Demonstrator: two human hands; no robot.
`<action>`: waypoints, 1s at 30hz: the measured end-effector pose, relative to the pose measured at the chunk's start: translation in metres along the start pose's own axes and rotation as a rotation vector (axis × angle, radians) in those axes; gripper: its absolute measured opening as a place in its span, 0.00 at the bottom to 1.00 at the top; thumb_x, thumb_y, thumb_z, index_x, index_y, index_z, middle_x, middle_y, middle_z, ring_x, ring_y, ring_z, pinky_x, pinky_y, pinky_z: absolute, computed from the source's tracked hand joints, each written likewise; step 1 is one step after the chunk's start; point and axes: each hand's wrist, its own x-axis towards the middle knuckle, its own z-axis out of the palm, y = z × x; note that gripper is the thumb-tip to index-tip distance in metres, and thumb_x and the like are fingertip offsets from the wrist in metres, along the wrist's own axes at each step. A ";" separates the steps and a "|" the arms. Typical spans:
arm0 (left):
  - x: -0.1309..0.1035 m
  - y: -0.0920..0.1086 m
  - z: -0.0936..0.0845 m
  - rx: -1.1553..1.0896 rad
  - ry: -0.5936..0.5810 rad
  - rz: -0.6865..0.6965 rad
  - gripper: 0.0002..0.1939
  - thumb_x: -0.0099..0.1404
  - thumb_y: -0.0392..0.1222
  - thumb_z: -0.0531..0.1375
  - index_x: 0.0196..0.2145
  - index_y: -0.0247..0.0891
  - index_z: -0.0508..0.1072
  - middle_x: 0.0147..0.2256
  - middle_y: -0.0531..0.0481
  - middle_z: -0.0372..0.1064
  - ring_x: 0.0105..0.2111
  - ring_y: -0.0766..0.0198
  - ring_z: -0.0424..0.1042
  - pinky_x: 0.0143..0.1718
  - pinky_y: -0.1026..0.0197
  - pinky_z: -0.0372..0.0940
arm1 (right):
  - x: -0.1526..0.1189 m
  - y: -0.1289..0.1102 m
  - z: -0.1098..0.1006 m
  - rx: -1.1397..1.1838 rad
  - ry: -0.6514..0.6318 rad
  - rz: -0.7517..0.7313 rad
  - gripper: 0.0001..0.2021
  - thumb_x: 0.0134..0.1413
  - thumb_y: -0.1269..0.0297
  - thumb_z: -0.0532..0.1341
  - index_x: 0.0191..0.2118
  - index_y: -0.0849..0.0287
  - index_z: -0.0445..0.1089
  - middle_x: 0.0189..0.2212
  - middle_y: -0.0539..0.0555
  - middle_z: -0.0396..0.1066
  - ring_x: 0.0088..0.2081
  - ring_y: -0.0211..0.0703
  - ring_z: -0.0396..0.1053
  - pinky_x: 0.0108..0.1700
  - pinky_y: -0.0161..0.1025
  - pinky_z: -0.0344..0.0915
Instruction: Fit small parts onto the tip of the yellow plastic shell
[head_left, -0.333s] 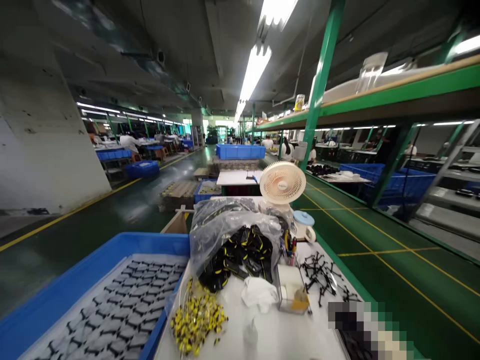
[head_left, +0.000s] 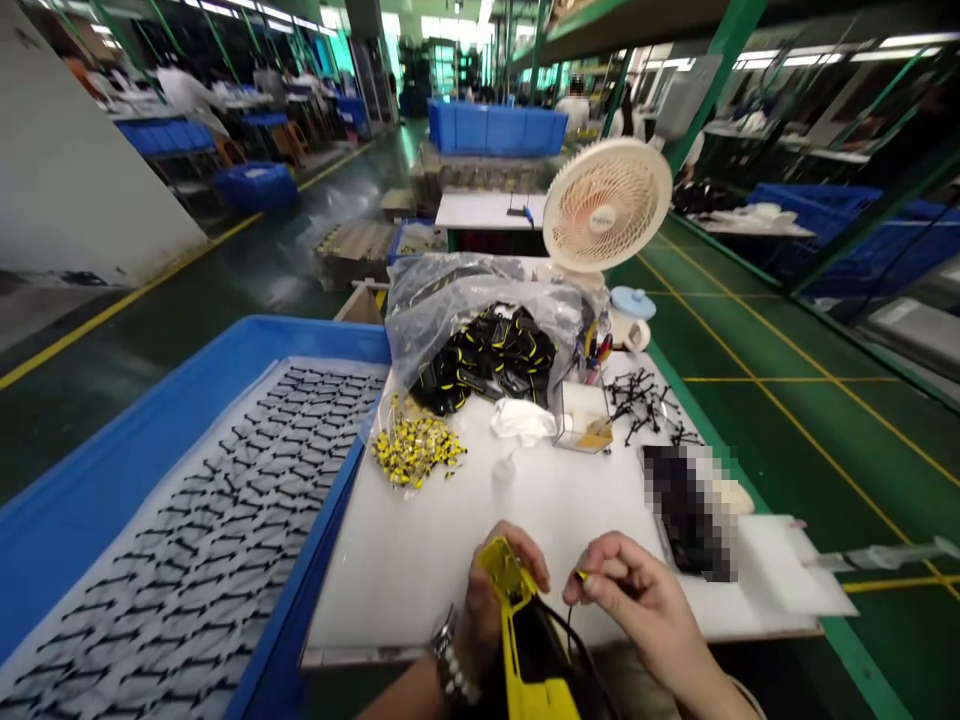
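Two hands are working at the near edge of the white tabletop [head_left: 420, 560]. Left hand [head_left: 487, 610] is grasping a yellow-and-black part [head_left: 525, 640], fingers wrapped around its upper end, a watch showing at the wrist. Right hand [head_left: 637, 600] is pinching a small yellow piece [head_left: 581, 575] between thumb and forefinger, held just beside the part's top; a thin black wire appears to be hanging below it, though its start is hard to make out.

Part's long axis is running from the top, near the fingertips, down and back toward the body. Small piece is sitting to the right of the part's upper end, near but apparently not touching. Right hand is the nearer one to that piece; left is only steadying the part.

Farther off on the tabletop: a heap of yellow components [head_left: 416, 450], a clear bag of black-and-yellow parts [head_left: 487, 350], a desk fan [head_left: 607, 205]. Blue tray [head_left: 150, 420] is lying to the left.
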 end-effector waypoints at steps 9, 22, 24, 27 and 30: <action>0.006 0.004 0.007 -0.037 -0.110 0.113 0.34 0.57 0.73 0.50 0.35 0.35 0.68 0.29 0.50 0.62 0.26 0.64 0.66 0.28 0.61 0.62 | 0.023 -0.011 0.008 -0.001 -0.125 0.126 0.16 0.50 0.51 0.65 0.29 0.60 0.68 0.22 0.48 0.65 0.27 0.36 0.61 0.31 0.35 0.58; 0.011 0.006 0.015 -0.102 -0.160 0.120 0.28 0.59 0.69 0.53 0.39 0.41 0.60 0.27 0.55 0.63 0.24 0.64 0.69 0.29 0.58 0.67 | 0.068 -0.017 -0.004 0.204 -0.589 0.331 0.21 0.42 0.62 0.71 0.32 0.57 0.55 0.21 0.43 0.69 0.20 0.30 0.65 0.21 0.28 0.52; 0.012 0.006 0.015 -0.093 -0.162 0.122 0.28 0.58 0.70 0.53 0.39 0.41 0.60 0.28 0.55 0.64 0.24 0.64 0.70 0.26 0.61 0.65 | 0.073 -0.020 -0.003 0.190 -0.631 0.361 0.22 0.41 0.63 0.71 0.31 0.57 0.55 0.20 0.43 0.69 0.19 0.31 0.66 0.20 0.28 0.52; 0.013 0.006 0.015 -0.099 -0.171 0.124 0.28 0.57 0.71 0.53 0.39 0.42 0.59 0.29 0.55 0.63 0.24 0.65 0.70 0.26 0.62 0.65 | 0.076 -0.023 0.001 0.151 -0.641 0.357 0.22 0.41 0.61 0.71 0.32 0.57 0.55 0.19 0.43 0.68 0.19 0.32 0.66 0.20 0.28 0.53; 0.014 0.004 0.015 -0.105 -0.197 0.124 0.29 0.57 0.72 0.52 0.38 0.42 0.58 0.28 0.56 0.60 0.23 0.67 0.67 0.26 0.60 0.65 | 0.069 -0.024 0.007 0.140 -0.548 0.311 0.23 0.40 0.58 0.71 0.30 0.56 0.53 0.19 0.42 0.67 0.19 0.32 0.64 0.20 0.29 0.53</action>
